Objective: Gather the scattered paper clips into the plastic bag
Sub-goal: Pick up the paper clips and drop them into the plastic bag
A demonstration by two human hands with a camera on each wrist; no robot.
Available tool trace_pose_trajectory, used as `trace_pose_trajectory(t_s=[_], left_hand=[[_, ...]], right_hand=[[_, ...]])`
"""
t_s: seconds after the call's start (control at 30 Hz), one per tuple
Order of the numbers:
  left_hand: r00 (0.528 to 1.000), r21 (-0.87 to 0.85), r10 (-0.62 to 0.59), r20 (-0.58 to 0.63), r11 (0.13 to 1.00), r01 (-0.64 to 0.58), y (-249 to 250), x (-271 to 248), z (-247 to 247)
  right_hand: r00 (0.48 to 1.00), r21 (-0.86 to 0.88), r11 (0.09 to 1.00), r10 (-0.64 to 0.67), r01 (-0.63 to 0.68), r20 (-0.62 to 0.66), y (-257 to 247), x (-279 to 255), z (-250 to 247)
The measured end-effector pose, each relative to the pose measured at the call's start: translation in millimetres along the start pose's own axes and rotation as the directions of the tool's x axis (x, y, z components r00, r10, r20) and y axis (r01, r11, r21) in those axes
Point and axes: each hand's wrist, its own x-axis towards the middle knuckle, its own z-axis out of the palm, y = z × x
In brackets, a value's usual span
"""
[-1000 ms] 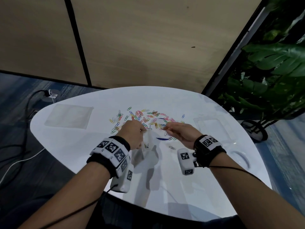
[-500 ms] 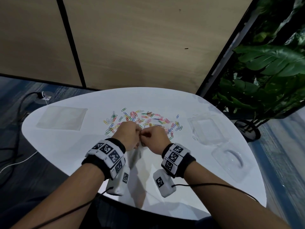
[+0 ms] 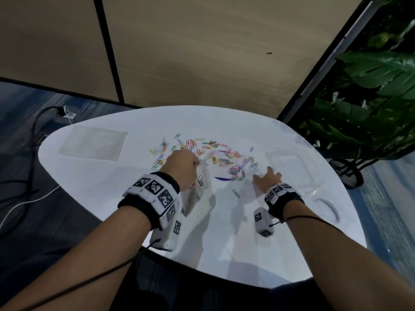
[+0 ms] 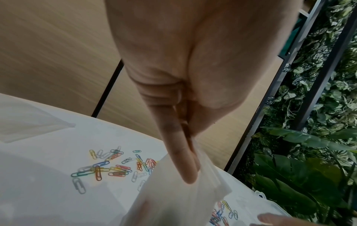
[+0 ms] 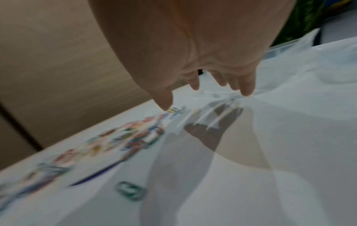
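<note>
Hands had been pinched together at the bag mouth half a sec before; they had since split. Left hand (image 3: 183, 168), center-left of head view, kept its thumb-and-finger pinch on the plastic bag (image 3: 197, 189), which hung limp from the grip down toward the white table (image 3: 224, 239). Right hand (image 3: 266, 178) had let go and swung out to lower right of the clip spread, fingers spread and empty just above the surface. One stray clip (image 3: 235, 193) lay nearer, betw the wrists. Paper clips (image 3: 208, 153) sat scattered at frame center, none visibly bagged. Probably bag-opening done, first sweep or pickup coming w/ the right
</note>
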Motion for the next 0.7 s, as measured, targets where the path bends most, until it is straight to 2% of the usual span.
trace_pose_trajectory(t_s=[0.13,0.27,0.37,0.47,0.6,0.7], left_hand=[[1.000,-0.006,0.003,0.029,1.000,-0.002,6.0,-0.3,-3.9],[0.999,-0.033,-0.023,0.031,0.999,0.024,1.8,2.7,-8.7],[0.999,-0.008,-0.020,0.030,1.000,0.020,-3.1,2.6,-14.8],[1.000,0.036,-0.005,0.028,0.999,0.004,-8.6,2.4,-20.0],[1.000,0.070,0.002,0.032,0.998,-0.004,-9.2,4.2,-23.1],[0.999,0.071,-0.003,0.048,0.998,-0.001,-5.5,5.4,-21.9]], right_hand=[[0.993,-0.025,0.996,-0.089,0.087,-0.073,7.5,23.1,14.4],[0.987,-0.009,0.988,-0.154,0.154,-0.046,-24.1,45.6,15.4],[0.981,0.056,0.981,-0.179,0.184,-0.078,-44.5,72.0,11.5],[0.962,0.042,0.964,-0.259,0.264,-0.089,-56.0,89.8,11.2],[0.915,-0.120,0.911,-0.401,0.394,-0.042,-67.1,77.8,13.7],[0.847,-0.237,0.815,-0.526,0.529,0.084,-65.4,57.7,22.4]])
